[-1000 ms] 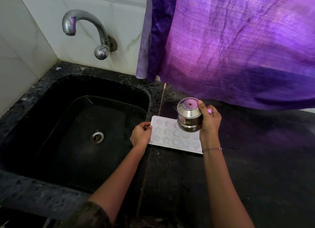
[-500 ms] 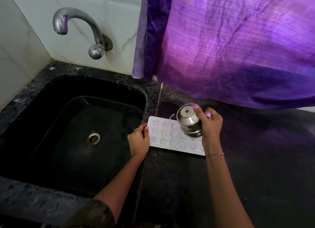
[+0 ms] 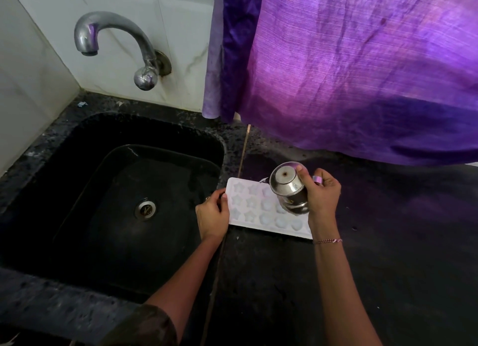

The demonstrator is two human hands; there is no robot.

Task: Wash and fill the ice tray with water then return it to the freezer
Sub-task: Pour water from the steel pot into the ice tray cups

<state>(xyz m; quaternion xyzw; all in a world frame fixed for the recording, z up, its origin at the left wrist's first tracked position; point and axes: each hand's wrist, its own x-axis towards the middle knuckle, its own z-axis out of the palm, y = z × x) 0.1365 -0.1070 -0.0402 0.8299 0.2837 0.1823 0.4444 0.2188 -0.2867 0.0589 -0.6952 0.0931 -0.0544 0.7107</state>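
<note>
Head view, looking down at two bare forearms reaching over a dark speckled stone worktop (image 3: 388, 255). A white ice tray (image 3: 254, 208) lies flat on the worktop between the two hands, its hollows shaped as stars and rounds. The left hand (image 3: 213, 215) grips the tray's short left end, with the fingers curled over the edge. The right hand (image 3: 323, 194) is wrapped around a small steel cup (image 3: 288, 187) and holds it just above the tray's right half. The cup is tipped well over, so its round base faces up toward the camera and its mouth points down at the hollows (whether water is leaving it cannot be told). A pale ring (image 3: 317, 179) sits on one finger of the right hand, and a thin bracelet (image 3: 327, 241) circles that wrist.

Just left of the left hand, a deep black sink (image 3: 77, 143) is set into the worktop, with a round metal drain (image 3: 145, 209) at its bottom. Beyond the left hand and higher up, a curved chrome tap (image 3: 113, 32) comes out of the white tiled wall (image 3: 38, 86). Beyond and above the right hand hangs a large purple cloth (image 3: 362, 74), whose lower edge ends a little way above the cup.
</note>
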